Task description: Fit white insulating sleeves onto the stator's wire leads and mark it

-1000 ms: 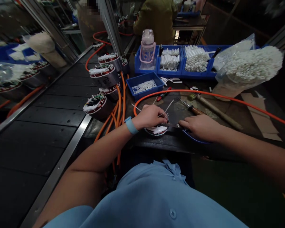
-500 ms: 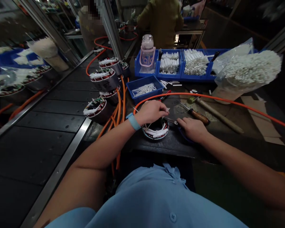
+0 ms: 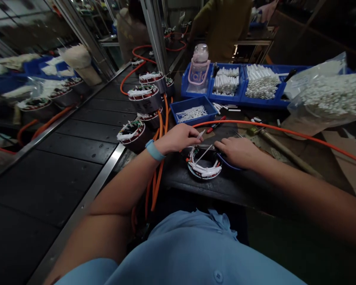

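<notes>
My left hand is closed in a pinch around a small white piece, above the back left of a motor stator. The stator stands on the dark bench, its top rim ringed with white sleeves and wires. A thin white strip sticks up at a slant across its opening. My right hand is wrapped round blue-handled pliers at the stator's right side. Their metal jaws are mostly hidden by the hand and the stator's rim.
A blue tray of white strips lies behind my left hand. Blue bins hold white tubes and a bottle. An orange cable arcs across the bench past a hammer. More stators stand left; two people work beyond.
My view has turned, so the scene sits further right. My left hand has drawn left off the stator, uncovering its opening and the slanting strip. My right hand stays beside it with the pliers.
</notes>
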Demonstrator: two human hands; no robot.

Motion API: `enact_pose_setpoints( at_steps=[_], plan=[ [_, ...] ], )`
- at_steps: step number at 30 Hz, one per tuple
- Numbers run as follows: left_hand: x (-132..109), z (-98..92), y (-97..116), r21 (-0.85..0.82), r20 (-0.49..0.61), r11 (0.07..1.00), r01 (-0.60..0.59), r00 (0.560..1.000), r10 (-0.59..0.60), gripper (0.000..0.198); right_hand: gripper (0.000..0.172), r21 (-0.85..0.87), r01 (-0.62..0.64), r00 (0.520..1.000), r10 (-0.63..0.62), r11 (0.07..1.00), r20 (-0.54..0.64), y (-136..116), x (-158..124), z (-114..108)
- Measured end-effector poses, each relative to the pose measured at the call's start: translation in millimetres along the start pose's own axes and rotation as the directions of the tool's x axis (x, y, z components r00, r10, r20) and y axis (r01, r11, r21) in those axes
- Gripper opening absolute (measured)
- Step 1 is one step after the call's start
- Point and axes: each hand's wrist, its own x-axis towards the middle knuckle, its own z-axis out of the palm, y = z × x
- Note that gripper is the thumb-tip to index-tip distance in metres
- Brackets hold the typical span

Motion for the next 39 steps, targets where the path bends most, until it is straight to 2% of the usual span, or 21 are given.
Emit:
enact_pose_setpoints(
  at_steps=[2,4,6,7,8,9,11,13,15,17,20,25,29,30,31,34,35,37,39],
  plan=[
    [-1,1.4,-3,0.005,-0.049,1.0,-0.005,0.999,0.005,0.018,0.027,-0.011,0.039,0.999,-0.039,0.999,0.019,2,3,0],
    [-8,2.7,-10,-0.018,-0.2,1.0,-0.003,0.98,-0.001,0.019,0.028,-0.02,0.039,0.998,-0.038,0.999,0.044,5,-2,3],
    [-17,3.1,-19,-0.081,-0.417,0.997,0.02,0.908,-0.052,0.022,0.029,-0.032,0.003,0.999,-0.002,0.999,0.048,9,-10,8],
    [-22,2.8,-22,-0.125,-0.475,0.991,0.037,0.875,-0.092,0.023,0.029,-0.038,-0.006,0.999,0.007,0.999,0.041,9,-15,9],
    [-26,2.2,-24,-0.169,-0.47,0.984,0.053,0.873,-0.128,0.024,0.03,-0.047,-0.003,1.0,0.004,0.999,0.031,9,-18,10],
    [-29,1.4,-25,-0.2,-0.403,0.978,0.062,0.905,-0.14,0.027,0.031,-0.055,0.012,1.0,-0.011,0.998,0.022,8,-19,9],
    [-32,-1.0,-21,-0.211,-0.16,0.977,0.038,0.985,-0.072,0.031,0.033,-0.071,0.058,0.998,-0.057,0.996,0.015,5,-17,6],
    [-31,-3.5,-16,-0.181,0.017,0.983,-0.016,1.0,0.02,0.026,0.032,-0.088,0.094,0.996,-0.093,0.992,0.017,0,-10,1],
    [-30,-4.8,-13,-0.153,0.051,0.988,-0.032,0.998,0.04,0.021,0.031,-0.099,0.118,0.993,-0.117,0.988,0.018,-4,-3,-4],
    [-30,-2.7,-14,-0.141,-0.001,0.99,-0.012,1.0,0.012,0.021,0.03,-0.097,0.131,0.991,-0.13,0.987,0.014,-6,0,-6],
    [-33,8.8,-19,-0.157,-0.16,0.987,0.033,0.985,-0.058,0.022,0.03,-0.078,0.121,0.993,-0.121,0.99,0.001,-9,-4,-7],
    [-43,29.1,-23,-0.237,-0.331,0.963,0.126,0.922,-0.202,0.025,0.03,-0.092,0.092,0.995,-0.094,0.992,-0.015,-11,-15,-3],
    [-52,19.9,-24,-0.343,-0.462,0.932,0.118,0.842,-0.277,0.028,0.029,-0.098,0.052,0.999,-0.051,0.994,0.019,-1,-33,3],
    [-53,15.6,-23,-0.38,-0.446,0.917,0.121,0.845,-0.296,0.029,0.029,-0.091,0.048,0.999,-0.046,0.995,0.026,2,-39,4],
    [-54,11.7,-21,-0.407,-0.393,0.904,0.133,0.867,-0.305,0.03,0.029,-0.081,0.047,0.999,-0.045,0.996,0.029,4,-45,5],
    [-47,6.3,-9,-0.389,-0.109,0.908,0.158,0.97,-0.216,0.031,0.033,-0.045,0.066,0.997,-0.065,0.997,0.03,1,-58,4],
    [-42,6.7,-3,-0.36,0.001,0.921,0.146,0.988,-0.156,0.029,0.032,-0.034,0.078,0.997,-0.077,0.996,0.033,-2,-60,2],
    [-31,9.0,6,-0.307,0.171,0.946,0.1,0.984,-0.049,0.021,0.029,-0.019,0.103,0.994,-0.103,0.994,0.037,-10,-57,-1],
    [-21,11.2,12,-0.274,0.253,0.958,0.085,0.967,-0.013,0.016,0.026,-0.021,0.131,0.991,-0.13,0.991,0.031,-15,-53,-4]
  ],
)
